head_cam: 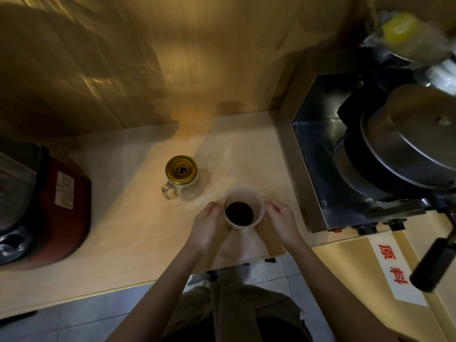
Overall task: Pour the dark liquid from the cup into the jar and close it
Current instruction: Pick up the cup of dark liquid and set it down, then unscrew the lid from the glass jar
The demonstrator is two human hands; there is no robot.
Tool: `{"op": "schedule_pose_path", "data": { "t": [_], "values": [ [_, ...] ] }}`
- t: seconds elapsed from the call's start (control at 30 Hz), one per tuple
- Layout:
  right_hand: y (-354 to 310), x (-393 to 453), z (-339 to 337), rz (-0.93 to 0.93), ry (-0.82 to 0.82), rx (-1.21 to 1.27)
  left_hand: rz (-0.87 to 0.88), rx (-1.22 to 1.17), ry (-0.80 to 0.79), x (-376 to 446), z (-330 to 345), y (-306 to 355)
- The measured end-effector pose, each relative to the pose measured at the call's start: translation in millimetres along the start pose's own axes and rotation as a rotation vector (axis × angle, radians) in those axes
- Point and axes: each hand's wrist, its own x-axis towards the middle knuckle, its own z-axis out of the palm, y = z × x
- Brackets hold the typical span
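Note:
A pale translucent cup stands on the light wooden counter, with dark liquid in its bottom. My left hand wraps the cup's left side. My right hand touches the cup's right side with its fingertips. Behind and to the left of the cup stands a clear glass jar with a handle, closed by a gold screw lid. The jar looks empty and neither hand touches it.
A dark red appliance sits at the counter's left end. A steel machine with a round metal lid and a black handle fills the right side. A wooden wall rises behind. The counter's front edge runs just below my hands.

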Motion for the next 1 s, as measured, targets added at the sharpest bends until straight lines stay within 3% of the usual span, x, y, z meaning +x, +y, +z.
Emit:
{"op": "schedule_pose_path", "data": {
  "t": [0.13,0.4,0.53,0.67,0.8,1.0],
  "values": [
    [-9,14,-11,-0.029,-0.043,-0.148,0.17,0.255,0.077,5,-19,5],
    [-77,50,1,-0.251,-0.106,-0.61,0.566,0.568,0.439,10,-71,23],
    [-112,58,38,-0.48,-0.177,-0.869,0.543,0.765,0.483,28,-92,10],
    [-132,65,76,-0.64,-0.312,-1.05,0.388,0.836,0.393,45,-102,-6],
    [-136,73,106,-0.749,-0.406,-1.137,0.321,0.775,0.314,63,-106,-15],
    [-131,83,124,-0.827,-0.387,-1.189,0.278,0.579,0.264,79,-104,-19]
  ]
}}
